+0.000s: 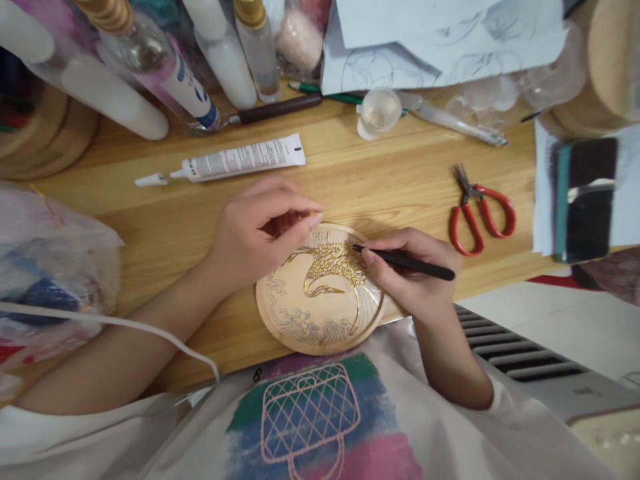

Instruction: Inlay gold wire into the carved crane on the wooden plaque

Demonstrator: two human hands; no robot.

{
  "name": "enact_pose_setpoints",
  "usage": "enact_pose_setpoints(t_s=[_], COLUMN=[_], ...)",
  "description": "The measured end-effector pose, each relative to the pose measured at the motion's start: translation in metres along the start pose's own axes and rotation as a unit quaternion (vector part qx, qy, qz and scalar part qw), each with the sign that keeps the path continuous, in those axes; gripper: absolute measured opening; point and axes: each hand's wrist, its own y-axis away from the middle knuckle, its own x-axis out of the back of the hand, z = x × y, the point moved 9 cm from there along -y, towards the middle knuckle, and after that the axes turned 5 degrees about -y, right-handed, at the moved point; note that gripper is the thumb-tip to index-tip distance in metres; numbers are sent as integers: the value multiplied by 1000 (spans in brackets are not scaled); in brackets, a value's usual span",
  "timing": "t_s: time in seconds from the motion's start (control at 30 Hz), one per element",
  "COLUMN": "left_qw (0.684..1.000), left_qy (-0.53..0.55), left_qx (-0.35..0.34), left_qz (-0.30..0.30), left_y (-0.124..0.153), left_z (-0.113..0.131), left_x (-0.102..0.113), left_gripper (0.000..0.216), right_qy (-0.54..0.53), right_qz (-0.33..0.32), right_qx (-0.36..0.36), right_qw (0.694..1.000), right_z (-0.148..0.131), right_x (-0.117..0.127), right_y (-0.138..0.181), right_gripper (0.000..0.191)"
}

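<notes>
A round wooden plaque [295,283] lies near the table's front edge, with a crane outlined in gold wire [330,263] and drawn waves along its lower part. My right hand [417,270] grips black tweezers [413,261], whose tips touch or hover just over the crane's wing at the plaque's right side. At the upper left rim, my left hand [265,227] is closed in a pinch. A small yellowish glint shows at its fingertips, too fine to make out. Part of the plaque is hidden under both hands.
Behind the plaque lie a white glue tube [245,159] and its cap [151,180]. Red-handled pliers [475,210] and a phone [591,200] are to the right. Bottles [167,80], a small plastic cup [380,112] and sketches [450,40] line the back. A white cable [115,320] crosses my left forearm.
</notes>
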Motion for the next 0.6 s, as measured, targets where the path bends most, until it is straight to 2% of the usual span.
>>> enact_pose_setpoints(t_s=[0.13,0.4,0.6], left_qw=[999,999,999], left_qy=[-1,-2,-8], left_qx=[31,32,34], left_qz=[-7,-12,-14], left_y=[0,1,1], left_z=[-4,-3,-3], left_x=[-2,-2,-2], left_gripper=[6,6,8], right_qy=[-2,-6,-18], right_qz=[-2,-6,33], right_qx=[2,2,9], right_qw=[1000,1000,999], right_z=[0,3,3], right_x=[0,-1,5], right_y=[0,0,2], right_gripper=[5,4,5])
